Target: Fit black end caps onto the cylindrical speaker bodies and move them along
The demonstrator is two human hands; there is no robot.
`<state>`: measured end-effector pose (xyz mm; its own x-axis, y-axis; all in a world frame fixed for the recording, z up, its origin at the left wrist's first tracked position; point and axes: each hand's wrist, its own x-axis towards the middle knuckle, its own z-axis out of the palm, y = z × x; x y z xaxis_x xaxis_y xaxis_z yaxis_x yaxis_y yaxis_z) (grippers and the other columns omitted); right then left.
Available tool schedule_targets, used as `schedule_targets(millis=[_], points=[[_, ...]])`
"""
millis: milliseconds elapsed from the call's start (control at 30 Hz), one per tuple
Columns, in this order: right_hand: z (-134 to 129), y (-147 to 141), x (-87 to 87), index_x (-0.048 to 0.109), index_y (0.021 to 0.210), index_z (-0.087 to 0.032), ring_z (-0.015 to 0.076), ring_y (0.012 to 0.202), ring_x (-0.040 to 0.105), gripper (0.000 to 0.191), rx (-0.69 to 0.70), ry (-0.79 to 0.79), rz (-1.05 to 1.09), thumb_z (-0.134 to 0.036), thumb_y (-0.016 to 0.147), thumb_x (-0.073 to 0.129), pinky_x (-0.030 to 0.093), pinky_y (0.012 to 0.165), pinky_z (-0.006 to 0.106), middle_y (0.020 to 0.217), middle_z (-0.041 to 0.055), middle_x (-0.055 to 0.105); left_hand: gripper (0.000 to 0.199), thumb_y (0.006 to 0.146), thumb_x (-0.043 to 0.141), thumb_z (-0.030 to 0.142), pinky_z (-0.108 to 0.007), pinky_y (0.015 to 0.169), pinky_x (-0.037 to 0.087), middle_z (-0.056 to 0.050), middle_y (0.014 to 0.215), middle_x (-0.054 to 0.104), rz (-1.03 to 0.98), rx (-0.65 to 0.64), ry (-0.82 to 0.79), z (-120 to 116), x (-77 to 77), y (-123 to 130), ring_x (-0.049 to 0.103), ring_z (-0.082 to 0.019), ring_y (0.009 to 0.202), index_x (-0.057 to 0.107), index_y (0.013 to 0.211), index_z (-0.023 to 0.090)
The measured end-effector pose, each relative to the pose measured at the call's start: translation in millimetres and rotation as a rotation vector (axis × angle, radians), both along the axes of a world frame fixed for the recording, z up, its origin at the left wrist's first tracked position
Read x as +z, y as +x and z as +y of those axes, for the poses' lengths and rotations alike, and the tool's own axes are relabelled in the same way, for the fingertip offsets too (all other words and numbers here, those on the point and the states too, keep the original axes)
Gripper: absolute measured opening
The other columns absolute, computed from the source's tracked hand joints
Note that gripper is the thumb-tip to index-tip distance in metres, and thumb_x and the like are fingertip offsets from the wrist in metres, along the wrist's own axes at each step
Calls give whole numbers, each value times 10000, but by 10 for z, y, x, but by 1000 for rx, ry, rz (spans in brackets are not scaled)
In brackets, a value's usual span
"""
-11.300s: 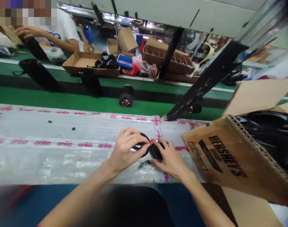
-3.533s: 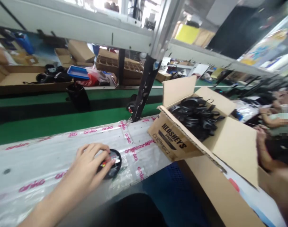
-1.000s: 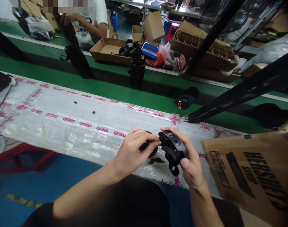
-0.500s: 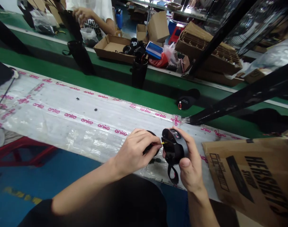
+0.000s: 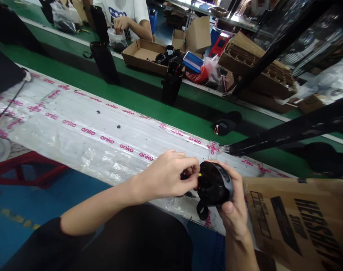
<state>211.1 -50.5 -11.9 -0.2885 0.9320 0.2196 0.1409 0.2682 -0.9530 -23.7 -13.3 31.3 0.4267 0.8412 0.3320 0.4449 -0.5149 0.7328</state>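
Observation:
My right hand (image 5: 236,205) wraps round a black cylindrical housing (image 5: 212,184) with a grey rim and a short strap loop (image 5: 202,210) hanging below it. The housing is tilted, its dark end facing left. At that end, my left hand (image 5: 174,175) is closed in a pinch on a thin lead with a small yellow end (image 5: 200,175). Whether the yellow end touches the housing is hard to make out. A dark piece (image 5: 185,175) shows between the left fingers, mostly hidden by them.
Beneath my hands runs a taped white bench top (image 5: 98,150). A cardboard box (image 5: 298,218) stands on the right. Across the green conveyor (image 5: 137,98) are black cylinders (image 5: 171,86), an open carton (image 5: 143,56) and another person (image 5: 129,22). A dark post (image 5: 290,130) slants over the right side.
The housing in my right hand has turned and sits slightly lower and further right in view. My left hand has shifted right with it, still pinching. The camera view has moved a little.

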Motion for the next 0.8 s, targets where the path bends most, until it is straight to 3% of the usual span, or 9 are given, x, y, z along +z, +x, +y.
schedule_targets(millis=[267, 433, 567, 700, 800], points=[[17, -13, 219, 470, 1596, -365, 388, 1451, 556, 731, 63, 54, -77, -560, 953, 760, 608, 1100, 537, 1608, 109, 497, 129, 1019, 575, 179, -346, 763, 435, -25, 834, 753, 79, -17, 176, -50, -106, -8, 701, -192, 805, 689, 958, 183], [62, 62, 204, 482, 1592, -363, 375, 1560, 437, 768, 171, 30, -65, -447, 916, 838, 559, 1174, 528, 1664, 105, 446, 111, 926, 663, 117, -335, 810, 423, 32, 796, 740, -40, 15, 21, -49, -94, -22, 691, -157, 783, 641, 849, 195], [98, 137, 173, 489, 1581, -376, 333, 1611, 384, 779, 223, -11, -41, -338, 900, 866, 496, 1247, 501, 1680, 93, 447, 108, 899, 706, 115, -311, 822, 442, 43, 815, 752, -82, -47, -54, 25, -66, -60, 689, -147, 779, 664, 846, 199], [105, 101, 249, 513, 1552, -384, 328, 1562, 467, 768, 257, -67, -7, -344, 882, 886, 535, 1213, 468, 1655, 88, 481, 110, 912, 724, 184, -312, 795, 432, 44, 763, 722, -26, -94, -23, 59, -63, -66, 673, -151, 747, 661, 823, 195], [77, 23, 322, 525, 1546, -385, 327, 1482, 554, 726, 175, -125, -4, -415, 904, 862, 610, 1113, 420, 1602, 85, 532, 122, 930, 702, 201, -321, 765, 421, 27, 758, 709, 24, -58, 46, 42, -86, -30, 670, -160, 742, 663, 816, 186]])
